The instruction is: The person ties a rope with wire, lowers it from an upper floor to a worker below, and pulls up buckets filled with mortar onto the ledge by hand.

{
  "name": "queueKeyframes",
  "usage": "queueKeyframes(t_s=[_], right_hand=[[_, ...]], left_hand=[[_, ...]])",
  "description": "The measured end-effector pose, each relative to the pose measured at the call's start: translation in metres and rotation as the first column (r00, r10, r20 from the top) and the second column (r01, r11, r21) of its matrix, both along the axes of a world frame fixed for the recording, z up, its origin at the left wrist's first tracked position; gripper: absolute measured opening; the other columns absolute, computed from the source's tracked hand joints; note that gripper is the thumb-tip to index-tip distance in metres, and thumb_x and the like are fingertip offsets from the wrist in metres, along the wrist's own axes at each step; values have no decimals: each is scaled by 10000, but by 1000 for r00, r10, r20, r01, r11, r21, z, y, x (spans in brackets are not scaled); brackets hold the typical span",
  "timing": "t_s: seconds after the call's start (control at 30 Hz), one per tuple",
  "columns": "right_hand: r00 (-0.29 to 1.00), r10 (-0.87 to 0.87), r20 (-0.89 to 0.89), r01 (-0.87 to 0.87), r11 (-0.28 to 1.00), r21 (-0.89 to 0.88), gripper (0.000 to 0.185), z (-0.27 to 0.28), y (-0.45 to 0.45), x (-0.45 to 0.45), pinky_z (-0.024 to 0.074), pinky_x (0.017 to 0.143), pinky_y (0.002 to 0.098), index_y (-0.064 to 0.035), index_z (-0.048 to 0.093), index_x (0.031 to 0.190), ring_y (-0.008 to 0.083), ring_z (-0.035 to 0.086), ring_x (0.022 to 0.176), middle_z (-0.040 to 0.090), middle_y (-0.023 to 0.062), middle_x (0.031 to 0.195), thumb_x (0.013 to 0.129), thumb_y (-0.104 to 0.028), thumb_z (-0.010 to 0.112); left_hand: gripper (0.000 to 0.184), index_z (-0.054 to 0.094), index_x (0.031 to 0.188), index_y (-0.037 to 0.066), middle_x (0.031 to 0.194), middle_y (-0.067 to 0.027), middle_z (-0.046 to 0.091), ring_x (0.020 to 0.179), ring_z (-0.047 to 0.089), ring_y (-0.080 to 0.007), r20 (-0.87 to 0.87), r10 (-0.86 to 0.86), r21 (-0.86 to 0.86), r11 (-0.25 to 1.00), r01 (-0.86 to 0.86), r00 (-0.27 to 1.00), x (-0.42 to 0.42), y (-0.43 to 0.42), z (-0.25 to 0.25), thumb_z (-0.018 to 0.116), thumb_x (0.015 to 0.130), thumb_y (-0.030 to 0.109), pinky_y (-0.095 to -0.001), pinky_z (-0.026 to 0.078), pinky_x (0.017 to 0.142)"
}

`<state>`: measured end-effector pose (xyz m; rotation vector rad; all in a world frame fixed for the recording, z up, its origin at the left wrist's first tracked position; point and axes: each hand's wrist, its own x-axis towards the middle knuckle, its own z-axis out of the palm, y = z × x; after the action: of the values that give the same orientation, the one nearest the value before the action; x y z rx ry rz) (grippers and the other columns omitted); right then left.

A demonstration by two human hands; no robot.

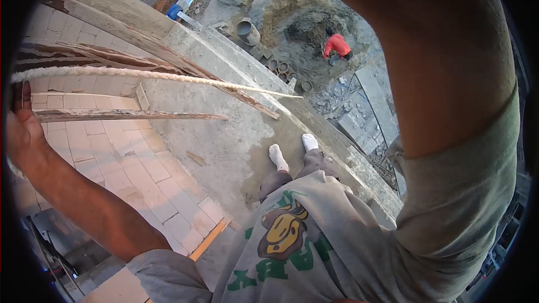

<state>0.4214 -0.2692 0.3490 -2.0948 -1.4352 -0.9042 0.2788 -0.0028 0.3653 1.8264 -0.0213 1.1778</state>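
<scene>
My left hand is at the far left edge, palm partly toward me. Its visible fingers are stretched up to a thick off-white rope and seem to touch it; the fisheye's dark border hides part of the hand. From there the rope runs right, narrowing to an end above the ledge. A short whitish piece, perhaps rope, shows just below the hand. My right arm is raised across the upper right, and its hand is outside the picture.
My socked feet stand on a concrete ledge with a drop beyond it. Rough wooden poles cross above a pale block wall. Far below, a person in a red top bends near a grey drum, buckets and rubble.
</scene>
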Motion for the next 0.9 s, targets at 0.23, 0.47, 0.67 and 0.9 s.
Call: queueKeyframes(t_s=[0.23,0.47,0.67,0.9], right_hand=[[955,152,-253,-128,986,106,257,-43,86,5,498,739,398,-155,691,1026,202,653,914,690,28,997,867,-208,496],[815,393,-426,-63,791,609,92,-121,135,-46,446,750,390,-73,656,709,249,657,731,650,100,702,666,-152,640],[518,691,-504,-30,604,796,212,-137,168,-56,482,716,403,12,593,774,336,644,734,616,160,668,601,-86,666],[738,419,-529,-74,829,554,186,-124,161,-46,400,897,456,-68,690,801,225,664,812,681,101,785,717,-219,622]], left_hand=[[376,531,1136,-25,1064,-78,572,986,531,-144,-176,96,-192,973,-130,980,-11,-16,-66,641,880,228,-291,419,875],[353,554,1066,-70,1021,-128,599,951,578,-208,-288,35,-243,964,-108,957,-19,-4,-49,612,895,233,-331,465,905],[299,550,1067,-78,1019,-142,625,932,607,-231,-310,-216,-354,930,98,926,-27,91,-18,562,921,183,-344,484,916],[447,501,1130,-100,1070,-189,583,1011,569,-272,-222,226,-269,921,-283,948,-7,-28,-59,568,918,288,-369,472,924]])
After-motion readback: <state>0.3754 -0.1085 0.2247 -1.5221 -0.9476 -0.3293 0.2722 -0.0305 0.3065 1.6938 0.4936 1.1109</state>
